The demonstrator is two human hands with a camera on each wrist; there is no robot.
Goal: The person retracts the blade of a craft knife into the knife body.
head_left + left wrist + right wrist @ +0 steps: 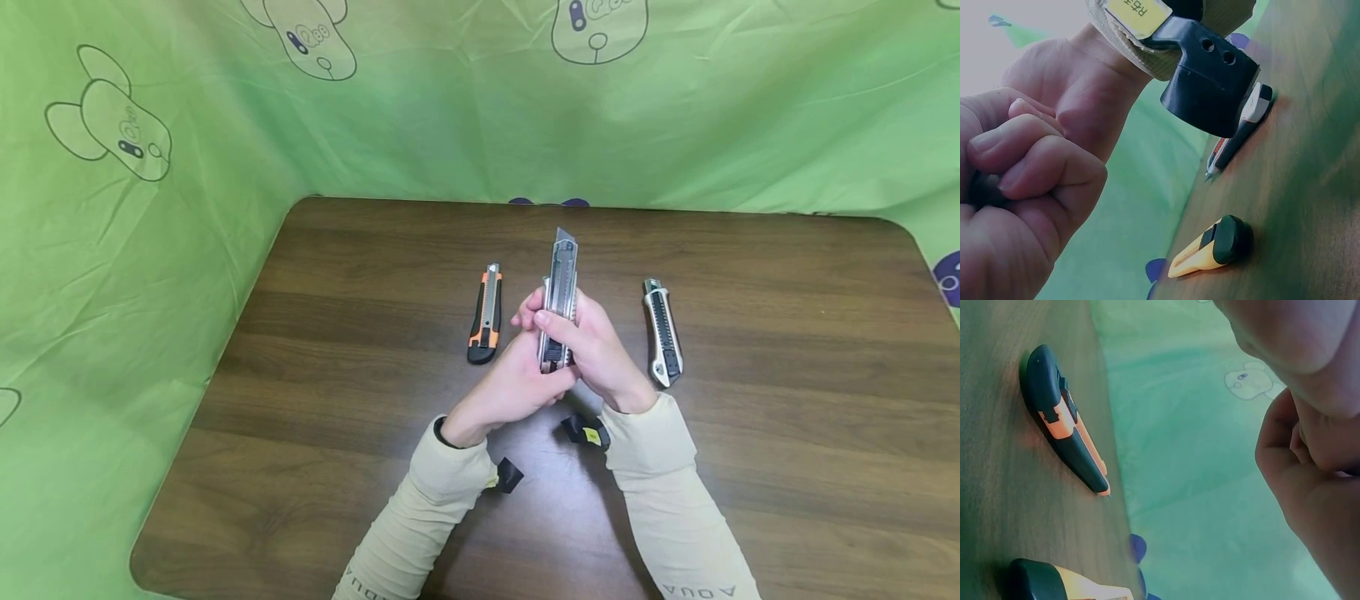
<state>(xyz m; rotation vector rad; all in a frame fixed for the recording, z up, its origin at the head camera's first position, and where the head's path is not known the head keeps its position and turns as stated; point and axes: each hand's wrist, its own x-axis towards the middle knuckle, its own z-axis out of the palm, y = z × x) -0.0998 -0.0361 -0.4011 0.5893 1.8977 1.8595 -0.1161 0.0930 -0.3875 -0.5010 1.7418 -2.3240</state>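
Note:
A silver utility knife (562, 275) points away from me over the table, its blade tip out at the far end. My left hand (513, 387) grips its lower part from the left, fingers curled beneath. From the right, my right hand (603, 354) also holds it, the thumb lying across its top. Curled fingers hide the knife in both wrist views. An orange and black utility knife (486, 312) lies left of the hands, and a white and black one (662, 333) lies right. The wrist views show a yellow utility knife (1204, 250) with a dark end; the head view does not.
The knives lie on a brown wooden table (337, 375) with rounded corners. Green printed cloth (450, 125) hangs behind it and along the left side. Black camera mounts (585, 431) stick out from both wrists, close above the table.

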